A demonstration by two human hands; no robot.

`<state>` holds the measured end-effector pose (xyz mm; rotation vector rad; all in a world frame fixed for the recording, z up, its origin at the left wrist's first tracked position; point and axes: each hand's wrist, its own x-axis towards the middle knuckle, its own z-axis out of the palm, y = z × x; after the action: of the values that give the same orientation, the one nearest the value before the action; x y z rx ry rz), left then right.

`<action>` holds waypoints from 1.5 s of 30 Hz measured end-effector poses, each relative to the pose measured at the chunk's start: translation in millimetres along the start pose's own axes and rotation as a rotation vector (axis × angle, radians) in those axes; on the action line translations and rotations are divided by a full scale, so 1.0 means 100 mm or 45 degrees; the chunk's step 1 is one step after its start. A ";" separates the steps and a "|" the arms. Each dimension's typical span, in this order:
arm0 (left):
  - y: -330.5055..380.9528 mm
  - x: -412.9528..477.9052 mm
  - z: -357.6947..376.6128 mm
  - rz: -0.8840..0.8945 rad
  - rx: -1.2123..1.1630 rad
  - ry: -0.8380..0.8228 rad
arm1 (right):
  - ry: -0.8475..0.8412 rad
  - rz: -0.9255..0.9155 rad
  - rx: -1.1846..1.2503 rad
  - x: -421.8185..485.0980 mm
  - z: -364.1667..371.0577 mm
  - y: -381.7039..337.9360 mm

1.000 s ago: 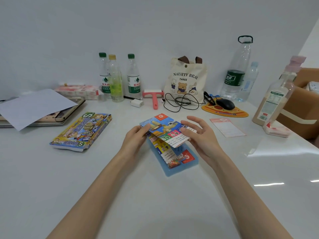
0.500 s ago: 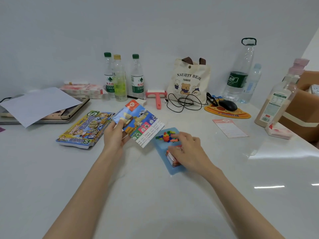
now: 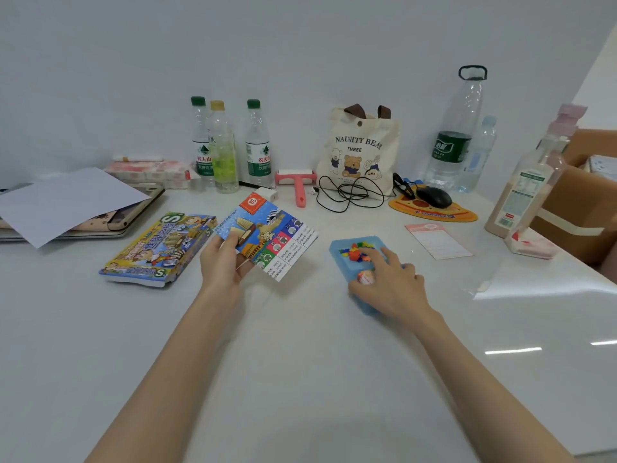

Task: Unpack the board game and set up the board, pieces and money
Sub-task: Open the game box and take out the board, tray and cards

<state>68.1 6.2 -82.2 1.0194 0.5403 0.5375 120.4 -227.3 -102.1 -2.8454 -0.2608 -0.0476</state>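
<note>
My left hand grips the folded game board by its lower left corner and holds it tilted just above the table, left of the blue plastic tray. Small coloured playing pieces lie in the tray's far end. My right hand is down in the tray with its fingers curled round a small orange and white stack, most of which is hidden. The printed game box lies flat at the left.
Along the wall stand three small bottles, a pink roller, a bear tote bag, a tangled cable, a mouse on a pad and two large bottles. A laptop under paper lies left; a pink slip right.
My left hand has carried the folded board off the tray to the left. My right hand has let go of the board and dropped onto the tray's contents.
</note>
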 end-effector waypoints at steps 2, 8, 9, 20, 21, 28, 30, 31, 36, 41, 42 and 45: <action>-0.05 -0.02 0.06 -0.023 0.025 -0.045 | 0.000 0.058 -0.016 0.06 -0.04 0.14; -0.21 -0.14 0.25 -0.098 0.099 -0.155 | 0.005 0.172 -0.025 0.23 -0.12 0.47; -0.22 -0.17 0.28 -0.102 0.123 -0.174 | 0.012 0.190 -0.027 0.24 -0.13 0.53; -0.25 -0.22 0.51 -0.080 0.268 -0.281 | 0.158 0.105 -0.014 0.32 -0.20 0.75; -0.25 -0.22 0.52 -0.075 0.285 -0.286 | 0.216 0.064 0.030 0.31 -0.20 0.71; -0.21 -0.18 0.41 -0.031 0.351 -0.269 | 0.301 -0.166 0.765 0.04 -0.19 0.04; -0.18 -0.16 0.35 -0.044 0.325 -0.258 | 0.220 -0.199 0.863 0.01 -0.10 -0.15; -0.17 -0.16 0.32 -0.052 0.312 -0.259 | 0.182 -0.205 0.916 0.00 -0.06 -0.23; -0.11 -0.10 0.20 -0.067 0.283 -0.236 | 0.126 -0.185 1.183 0.00 0.05 -0.52; -0.14 -0.02 0.08 0.293 0.586 -0.311 | 0.160 -0.016 1.374 0.05 0.06 -0.57; -0.15 0.00 0.04 0.493 0.797 -0.362 | 0.179 0.012 1.388 0.05 0.05 -0.55; -0.19 0.03 -0.07 0.841 1.320 -0.637 | 0.098 0.108 1.592 0.03 -0.02 -0.47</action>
<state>68.4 4.5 -102.5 2.2850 -0.0336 0.5413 115.2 -183.3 -87.0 -1.6026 -0.0862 0.0211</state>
